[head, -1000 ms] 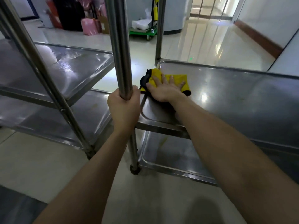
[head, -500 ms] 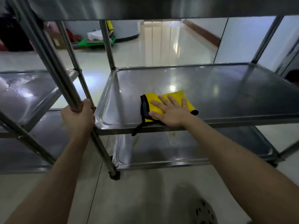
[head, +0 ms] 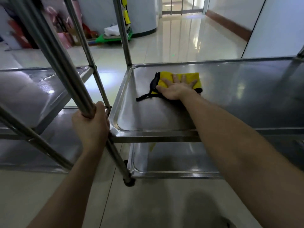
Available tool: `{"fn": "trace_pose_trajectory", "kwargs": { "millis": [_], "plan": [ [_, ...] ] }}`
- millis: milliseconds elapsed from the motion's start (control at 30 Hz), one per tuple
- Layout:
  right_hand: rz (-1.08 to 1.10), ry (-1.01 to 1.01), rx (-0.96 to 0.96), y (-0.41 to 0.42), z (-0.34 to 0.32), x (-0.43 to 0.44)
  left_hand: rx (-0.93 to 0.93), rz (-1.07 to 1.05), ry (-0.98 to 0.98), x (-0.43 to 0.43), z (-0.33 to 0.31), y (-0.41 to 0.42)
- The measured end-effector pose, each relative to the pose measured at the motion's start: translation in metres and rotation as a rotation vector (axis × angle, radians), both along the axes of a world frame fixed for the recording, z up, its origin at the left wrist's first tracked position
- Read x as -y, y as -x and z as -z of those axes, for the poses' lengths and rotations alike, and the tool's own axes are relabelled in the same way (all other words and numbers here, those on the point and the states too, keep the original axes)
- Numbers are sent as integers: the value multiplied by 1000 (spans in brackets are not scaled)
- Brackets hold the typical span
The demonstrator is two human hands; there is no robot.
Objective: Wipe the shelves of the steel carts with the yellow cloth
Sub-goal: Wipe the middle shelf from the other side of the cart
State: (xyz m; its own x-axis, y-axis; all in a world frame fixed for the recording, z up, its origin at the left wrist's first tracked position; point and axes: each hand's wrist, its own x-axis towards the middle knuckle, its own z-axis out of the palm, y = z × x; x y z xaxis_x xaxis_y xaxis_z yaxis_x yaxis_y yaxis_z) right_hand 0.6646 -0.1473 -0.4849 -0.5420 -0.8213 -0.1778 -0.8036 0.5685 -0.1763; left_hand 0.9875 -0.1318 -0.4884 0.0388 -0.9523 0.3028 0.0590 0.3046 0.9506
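Nearest the camera, the left hand [head: 91, 127] grips the cart's steel post [head: 70, 83]. Beyond it, the right hand [head: 176, 89] lies flat and spread on the yellow cloth [head: 189, 76], near the far-left corner of the shelf [head: 230, 104]. Soft and light (probably slippery on steel), the cloth suits palm pressure, not pinching.

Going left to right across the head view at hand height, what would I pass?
The left cart's shelf → left hand gripping a steel post → black strap → right hand flat on the yellow cloth → right cart's shelf.
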Motion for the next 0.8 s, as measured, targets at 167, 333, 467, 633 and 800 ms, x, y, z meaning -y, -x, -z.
{"fn": "trace_pose_trajectory", "kwargs": {
  "millis": [167,333,467,633,800],
  "plan": [
    [-242,23,-1,-114,-1,56,53,-25,-24,2,-2,-1],
    [-348,44,-44,-154,10,-1,47,-57,-84,0,-11,0],
    [-385,29,24,-144,12,-67,66,-5,-117,-5,-16,-1],
    [-149,11,35,-62,5,-157,130,92,-117,-5,-19,-9],
    [93,-35,-3,-1,3,-213,244,-172,-57,-12,-14,-13]
  ]
}}
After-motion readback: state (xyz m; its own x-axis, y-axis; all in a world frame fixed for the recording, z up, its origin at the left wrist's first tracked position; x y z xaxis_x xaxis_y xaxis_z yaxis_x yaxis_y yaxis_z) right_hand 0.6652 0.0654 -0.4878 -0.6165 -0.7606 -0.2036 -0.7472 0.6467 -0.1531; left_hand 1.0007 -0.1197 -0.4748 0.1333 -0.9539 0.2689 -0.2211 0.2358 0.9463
